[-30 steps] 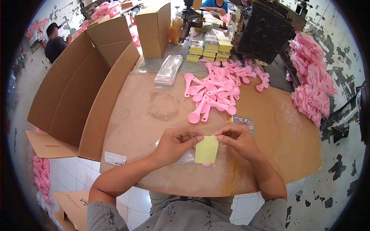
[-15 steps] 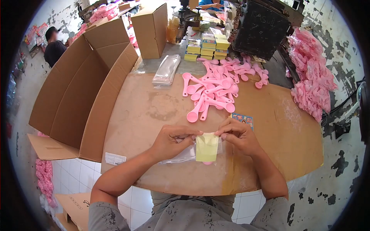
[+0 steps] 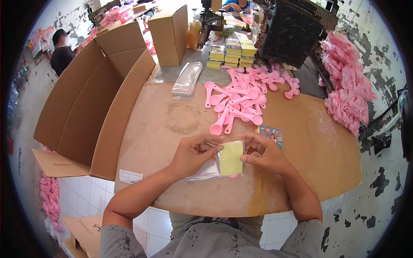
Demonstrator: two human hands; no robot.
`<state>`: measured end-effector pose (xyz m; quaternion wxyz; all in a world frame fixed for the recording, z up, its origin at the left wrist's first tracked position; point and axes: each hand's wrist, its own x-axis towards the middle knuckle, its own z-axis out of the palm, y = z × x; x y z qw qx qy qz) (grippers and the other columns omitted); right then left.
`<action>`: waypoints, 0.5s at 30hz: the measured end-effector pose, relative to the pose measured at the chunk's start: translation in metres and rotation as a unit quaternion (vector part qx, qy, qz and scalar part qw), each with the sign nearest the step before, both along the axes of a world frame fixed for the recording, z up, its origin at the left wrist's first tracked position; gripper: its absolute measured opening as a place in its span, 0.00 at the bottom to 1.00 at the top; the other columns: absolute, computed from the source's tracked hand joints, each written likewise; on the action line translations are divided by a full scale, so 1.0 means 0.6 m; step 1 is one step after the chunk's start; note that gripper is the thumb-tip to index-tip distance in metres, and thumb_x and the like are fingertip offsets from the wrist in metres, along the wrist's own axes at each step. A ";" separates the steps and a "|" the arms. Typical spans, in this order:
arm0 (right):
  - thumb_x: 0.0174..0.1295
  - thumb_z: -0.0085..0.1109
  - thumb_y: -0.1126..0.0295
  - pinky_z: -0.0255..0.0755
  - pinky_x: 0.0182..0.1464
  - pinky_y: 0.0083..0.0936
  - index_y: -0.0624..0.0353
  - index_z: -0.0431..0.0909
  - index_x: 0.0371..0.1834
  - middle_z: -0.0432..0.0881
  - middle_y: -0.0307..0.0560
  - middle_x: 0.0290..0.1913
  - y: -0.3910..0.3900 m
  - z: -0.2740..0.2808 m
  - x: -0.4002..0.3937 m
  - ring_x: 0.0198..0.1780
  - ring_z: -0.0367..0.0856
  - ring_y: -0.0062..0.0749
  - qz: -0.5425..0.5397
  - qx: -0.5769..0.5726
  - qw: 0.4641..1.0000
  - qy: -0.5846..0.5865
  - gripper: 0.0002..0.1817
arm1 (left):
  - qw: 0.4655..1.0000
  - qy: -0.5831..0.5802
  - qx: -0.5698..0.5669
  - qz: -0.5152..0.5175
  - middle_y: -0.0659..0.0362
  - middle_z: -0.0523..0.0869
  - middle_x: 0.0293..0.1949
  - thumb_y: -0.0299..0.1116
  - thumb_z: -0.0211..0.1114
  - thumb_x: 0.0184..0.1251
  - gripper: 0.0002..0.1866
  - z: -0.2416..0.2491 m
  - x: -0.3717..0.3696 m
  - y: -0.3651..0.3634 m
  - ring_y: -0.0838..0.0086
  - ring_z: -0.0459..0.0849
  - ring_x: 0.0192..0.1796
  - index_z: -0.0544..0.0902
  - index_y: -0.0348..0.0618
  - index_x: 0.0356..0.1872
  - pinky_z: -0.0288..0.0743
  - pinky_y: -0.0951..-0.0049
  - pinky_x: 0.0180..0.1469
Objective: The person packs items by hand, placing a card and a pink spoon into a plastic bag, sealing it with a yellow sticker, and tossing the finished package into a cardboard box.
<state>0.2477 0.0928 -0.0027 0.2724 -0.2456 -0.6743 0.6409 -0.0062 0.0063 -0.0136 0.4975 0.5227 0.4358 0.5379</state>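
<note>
A pale yellow card (image 3: 231,160) stands tilted in front of me, with clear plastic around it. My left hand (image 3: 195,155) pinches its upper left corner between thumb and fingers. At the right edge my right hand (image 3: 267,155) has its thumb on the front and its other fingers curled behind. A bit of pink plastic (image 3: 233,176) peeks out under the card's lower edge; what it belongs to is hidden. Clear plastic bags (image 3: 206,173) lie flat below my left hand. Just beyond my right hand is a printed blue card (image 3: 275,136).
Pink measuring spoons (image 3: 236,103) are heaped ahead on the cardboard-covered table (image 3: 163,129). Behind them stand card stacks (image 3: 232,51) and a pile of clear bags (image 3: 187,79). A large open carton (image 3: 107,124) is at left, bagged pink items (image 3: 348,86) at right. Other people are farther back.
The yellow card has tilted and risen slightly. My right hand has shifted from its top corner down to its right edge, while my left hand stays at the upper left.
</note>
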 end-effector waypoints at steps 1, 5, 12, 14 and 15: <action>0.70 0.69 0.78 0.77 0.53 0.21 0.64 0.79 0.64 0.82 0.36 0.46 0.002 -0.008 0.004 0.48 0.81 0.19 0.008 -0.004 1.000 -0.015 0.20 | 1.000 -0.025 0.002 0.011 0.59 0.92 0.44 0.22 0.69 0.76 0.13 0.007 0.006 -0.001 0.81 0.90 0.40 0.85 0.33 0.58 0.85 0.78 0.42; 0.71 0.68 0.78 0.77 0.52 0.21 0.64 0.79 0.64 0.83 0.36 0.46 -0.001 -0.002 0.001 0.48 0.82 0.19 0.006 0.012 1.000 -0.014 0.19 | 0.999 0.045 0.009 -0.023 0.59 0.91 0.41 0.24 0.69 0.76 0.13 0.006 0.006 -0.003 0.81 0.89 0.40 0.84 0.34 0.58 0.84 0.78 0.41; 0.70 0.67 0.74 0.76 0.54 0.26 0.59 0.82 0.64 0.86 0.39 0.47 0.030 0.041 0.047 0.49 0.83 0.22 -0.100 0.175 0.978 -0.061 0.19 | 0.983 -0.063 0.103 0.140 0.54 0.90 0.53 0.32 0.66 0.81 0.21 0.030 -0.060 0.007 0.74 0.92 0.44 0.76 0.37 0.68 0.88 0.71 0.44; 0.70 0.67 0.72 0.76 0.57 0.29 0.58 0.83 0.64 0.86 0.41 0.48 0.051 0.056 0.075 0.51 0.83 0.25 -0.166 0.222 0.952 -0.132 0.19 | 0.909 -0.262 0.189 0.264 0.51 0.88 0.57 0.35 0.63 0.83 0.21 0.098 -0.062 0.015 0.70 0.91 0.51 0.75 0.36 0.69 0.88 0.69 0.49; 0.69 0.68 0.70 0.76 0.57 0.30 0.59 0.84 0.63 0.86 0.42 0.48 0.060 0.057 0.085 0.51 0.83 0.27 -0.183 0.244 0.940 -0.154 0.19 | 0.863 -0.372 0.212 0.268 0.50 0.87 0.58 0.36 0.61 0.84 0.21 0.139 -0.054 0.013 0.68 0.90 0.55 0.74 0.35 0.70 0.88 0.67 0.52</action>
